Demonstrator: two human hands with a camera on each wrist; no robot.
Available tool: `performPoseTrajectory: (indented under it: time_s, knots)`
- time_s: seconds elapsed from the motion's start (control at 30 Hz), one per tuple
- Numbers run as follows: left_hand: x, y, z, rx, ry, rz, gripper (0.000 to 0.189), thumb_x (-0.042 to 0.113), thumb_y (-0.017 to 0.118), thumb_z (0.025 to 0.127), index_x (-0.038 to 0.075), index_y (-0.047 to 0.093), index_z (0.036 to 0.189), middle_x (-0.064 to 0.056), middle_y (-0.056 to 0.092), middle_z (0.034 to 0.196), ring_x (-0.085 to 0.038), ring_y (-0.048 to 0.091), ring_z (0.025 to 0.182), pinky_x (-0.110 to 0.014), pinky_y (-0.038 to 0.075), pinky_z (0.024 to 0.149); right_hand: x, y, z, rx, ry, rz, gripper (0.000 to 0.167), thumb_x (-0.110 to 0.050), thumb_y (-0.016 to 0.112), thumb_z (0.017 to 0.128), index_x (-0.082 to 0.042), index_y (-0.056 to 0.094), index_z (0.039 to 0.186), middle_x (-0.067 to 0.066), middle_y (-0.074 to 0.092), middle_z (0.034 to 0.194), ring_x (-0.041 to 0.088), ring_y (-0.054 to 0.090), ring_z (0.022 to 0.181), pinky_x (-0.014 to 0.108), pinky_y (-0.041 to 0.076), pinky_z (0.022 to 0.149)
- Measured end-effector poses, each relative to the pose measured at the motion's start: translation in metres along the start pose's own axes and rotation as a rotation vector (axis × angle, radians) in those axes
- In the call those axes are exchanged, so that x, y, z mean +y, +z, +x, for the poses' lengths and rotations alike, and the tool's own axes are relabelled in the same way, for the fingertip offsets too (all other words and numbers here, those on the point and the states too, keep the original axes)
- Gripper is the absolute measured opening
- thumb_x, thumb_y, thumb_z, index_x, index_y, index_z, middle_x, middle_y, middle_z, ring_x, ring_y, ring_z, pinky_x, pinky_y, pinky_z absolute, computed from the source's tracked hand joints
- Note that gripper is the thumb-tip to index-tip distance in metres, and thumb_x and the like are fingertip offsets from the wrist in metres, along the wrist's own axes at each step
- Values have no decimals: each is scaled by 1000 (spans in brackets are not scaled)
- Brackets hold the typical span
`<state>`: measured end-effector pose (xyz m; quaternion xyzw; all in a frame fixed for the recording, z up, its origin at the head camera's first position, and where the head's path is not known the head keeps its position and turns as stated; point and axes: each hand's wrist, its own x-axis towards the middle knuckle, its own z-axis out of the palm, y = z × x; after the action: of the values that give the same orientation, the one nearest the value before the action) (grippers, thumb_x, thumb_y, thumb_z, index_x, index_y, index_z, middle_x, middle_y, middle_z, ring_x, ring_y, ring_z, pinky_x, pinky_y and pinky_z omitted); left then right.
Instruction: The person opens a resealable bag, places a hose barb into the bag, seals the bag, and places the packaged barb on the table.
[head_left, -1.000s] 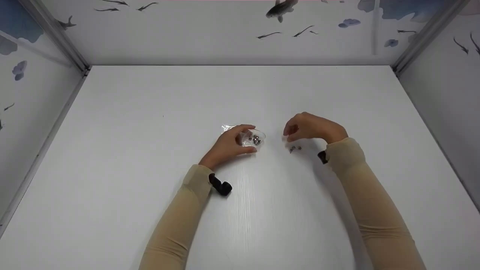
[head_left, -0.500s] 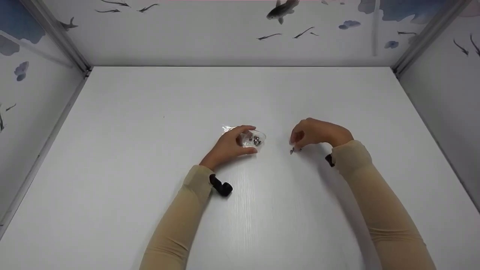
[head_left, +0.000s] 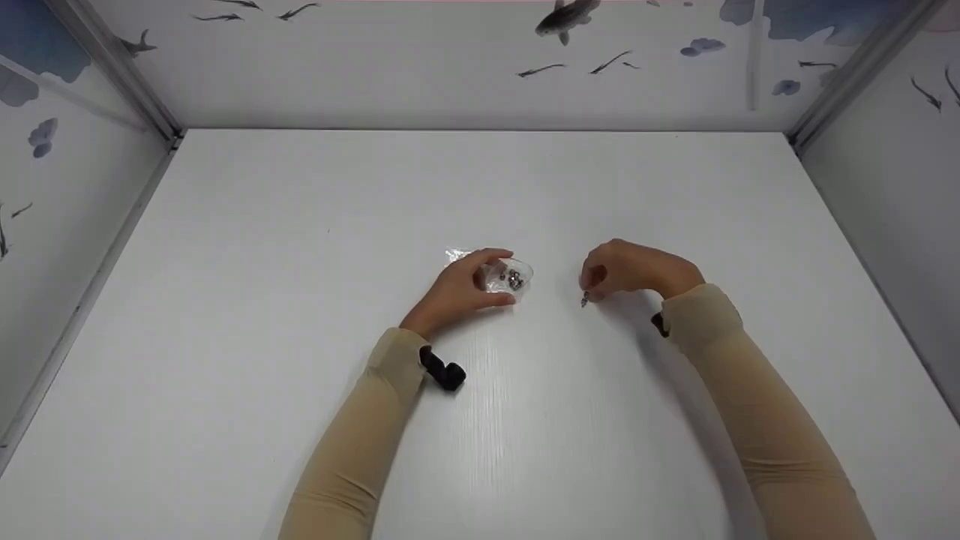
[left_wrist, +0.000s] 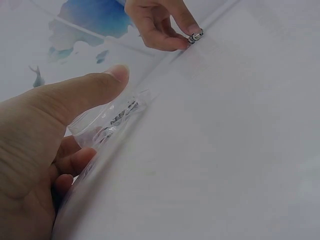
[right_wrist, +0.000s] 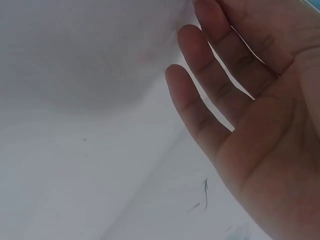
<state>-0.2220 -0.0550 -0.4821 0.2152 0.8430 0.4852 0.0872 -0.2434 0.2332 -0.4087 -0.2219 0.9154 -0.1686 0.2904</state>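
Observation:
My left hand (head_left: 461,289) curls its thumb and fingers round a clear plastic bag (head_left: 491,285) on the white table. Several small shiny metal parts (head_left: 514,280) lie inside the bag, gathered toward its wide end. To the right, my right hand (head_left: 630,268) is low over the table with thumb and forefinger together. Small metal pieces (left_wrist: 195,36) show right at those fingertips in the left wrist view, pinched between or against them. Its other fingers (right_wrist: 200,60) hang loosely bent in the right wrist view, where the pieces are out of sight.
The white table (head_left: 480,450) is bounded by a back panel (head_left: 420,82) and side panels printed with fish and blue patches. A black camera mount (head_left: 444,371) sticks out from the left wrist, close above the table.
My right hand has moved slightly right and down onto the small metal pieces; the one farther right is no longer visible. My left hand and the bag have stayed in place.

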Motion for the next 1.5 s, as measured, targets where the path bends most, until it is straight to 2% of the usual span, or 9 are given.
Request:
performPoseTrajectory:
  time_s: [0.37,0.73,1.07,1.33,1.5]
  knots:
    - [0,0,1,5,14,4,68,33,83,75,23,54,136,2,61,113,-13,46,76,-27,40,73,-1,2,4,-4,-27,20,18,-5,67,85,-19,71,96,-1,64,101,18,56,92,32,47,80]
    - [0,1,1,8,4,-1,68,34,83,74,24,54,135,3,61,113,-12,47,79,-27,40,74,-3,1,5,-20,-2,-1,7,-15,70,87,-20,73,92,-1,66,94,16,58,81,29,47,73]
    - [-1,0,-1,2,-2,1,67,36,82,75,24,54,135,4,60,116,-12,47,80,-27,40,75,-5,-1,8,-23,-9,0,11,-18,63,90,-17,73,94,-1,68,87,17,60,76,29,47,69]
    - [0,0,1,-1,14,16,70,37,83,73,22,54,136,0,58,98,-13,45,75,-27,38,70,-11,-1,12,24,-13,-35,11,-20,65,90,-17,73,97,0,68,95,15,58,81,32,49,77]
    - [-1,0,1,3,15,16,70,38,83,73,22,54,136,-1,58,98,-13,45,76,-27,38,71,-17,-3,15,70,-34,-27,12,-17,63,91,-14,73,98,2,68,99,16,58,86,35,50,82]
